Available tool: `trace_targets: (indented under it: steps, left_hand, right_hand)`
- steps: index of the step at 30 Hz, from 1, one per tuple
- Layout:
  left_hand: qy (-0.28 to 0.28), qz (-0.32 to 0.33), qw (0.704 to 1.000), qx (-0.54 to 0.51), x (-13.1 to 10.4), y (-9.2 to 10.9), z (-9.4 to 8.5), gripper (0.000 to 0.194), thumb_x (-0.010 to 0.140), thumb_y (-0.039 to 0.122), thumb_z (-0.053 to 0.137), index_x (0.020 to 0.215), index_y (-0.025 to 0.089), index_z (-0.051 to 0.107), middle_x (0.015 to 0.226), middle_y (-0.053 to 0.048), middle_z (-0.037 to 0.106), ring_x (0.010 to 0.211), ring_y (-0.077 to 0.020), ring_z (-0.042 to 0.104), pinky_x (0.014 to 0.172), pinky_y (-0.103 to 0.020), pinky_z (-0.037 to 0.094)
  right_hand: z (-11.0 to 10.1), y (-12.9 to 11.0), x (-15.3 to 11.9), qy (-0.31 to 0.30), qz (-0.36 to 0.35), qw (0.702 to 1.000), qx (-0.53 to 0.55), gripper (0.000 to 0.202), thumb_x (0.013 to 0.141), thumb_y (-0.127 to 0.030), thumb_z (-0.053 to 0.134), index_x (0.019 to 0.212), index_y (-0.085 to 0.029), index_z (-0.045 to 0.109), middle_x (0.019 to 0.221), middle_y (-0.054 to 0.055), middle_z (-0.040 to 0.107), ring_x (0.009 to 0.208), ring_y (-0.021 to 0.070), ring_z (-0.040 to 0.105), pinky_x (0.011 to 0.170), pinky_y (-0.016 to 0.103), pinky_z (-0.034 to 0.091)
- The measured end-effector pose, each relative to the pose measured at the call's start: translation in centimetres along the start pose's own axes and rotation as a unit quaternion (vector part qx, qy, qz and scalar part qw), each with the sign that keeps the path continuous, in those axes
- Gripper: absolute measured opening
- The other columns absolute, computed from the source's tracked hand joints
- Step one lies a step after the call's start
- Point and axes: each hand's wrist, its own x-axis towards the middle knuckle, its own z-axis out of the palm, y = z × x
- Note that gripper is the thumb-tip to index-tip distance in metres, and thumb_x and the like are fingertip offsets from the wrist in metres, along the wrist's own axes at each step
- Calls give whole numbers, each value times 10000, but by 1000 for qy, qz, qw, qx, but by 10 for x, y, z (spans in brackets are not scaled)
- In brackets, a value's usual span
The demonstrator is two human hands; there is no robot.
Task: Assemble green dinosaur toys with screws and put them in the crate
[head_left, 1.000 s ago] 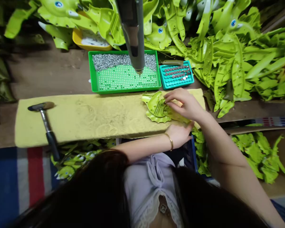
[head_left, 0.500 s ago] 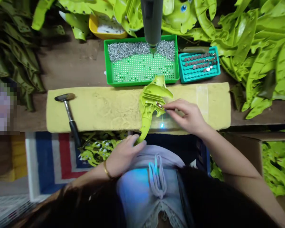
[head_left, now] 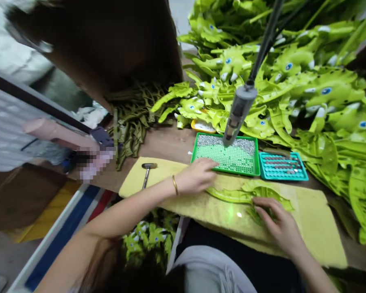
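Observation:
A lime-green plastic toy shell half [head_left: 232, 196] lies on the yellow pad [head_left: 177, 207], its narrow curved end pointing left. My right hand [head_left: 279, 226] is at the shell's wider right part, thumb and fingers closed on its near edge. Whether a small part is also between those fingertips is hidden. A small lit lamp [head_left: 239, 214] glows on the pad just in front of the shell. My left hand [head_left: 197, 176] is stretched over the front left edge of the green screw tray [head_left: 225, 162], fingers extended, beside the shell's narrow end. I see nothing held in it.
A grey hanging screwdriver [head_left: 239, 112] is above the tray. To the right stands a teal tray [head_left: 283, 174] of small round metal pieces. A hammer [head_left: 147, 175] lies on the pad's left. Green toy shells [head_left: 323, 93] pile up behind and right; olive parts [head_left: 134, 122] lie left.
The view has swung up and left. My left hand has left the shell's narrow end and moved to the screw tray. The shell has turned so that end points left; my right hand stays at it.

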Motion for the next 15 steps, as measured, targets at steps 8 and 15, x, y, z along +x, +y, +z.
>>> trace_targets:
  steps: [8, 15]
  left_hand:
    - [248, -636, 727, 74, -11, -182, -65, 474, 809, 327, 672, 1184, 66, 546, 1246, -217, 566, 1163, -308, 530, 1011, -433, 412]
    - [194, -619, 759, 46, -23, -157, -90, 337, 850, 336, 603, 1050, 65, 597, 905, -129, 672, 939, -244, 598, 863, -369, 467]
  right_hand:
    - [17, 4, -5, 67, 14, 998, 13, 140, 872, -373, 602, 896, -255, 673, 905, 34, 742, 864, 211, 700, 762, 384, 574]
    - [16, 6, -2, 67, 2, 997, 23, 68, 858, -298, 614, 888, -277, 672, 880, 33, 741, 834, 234, 700, 731, 435, 584]
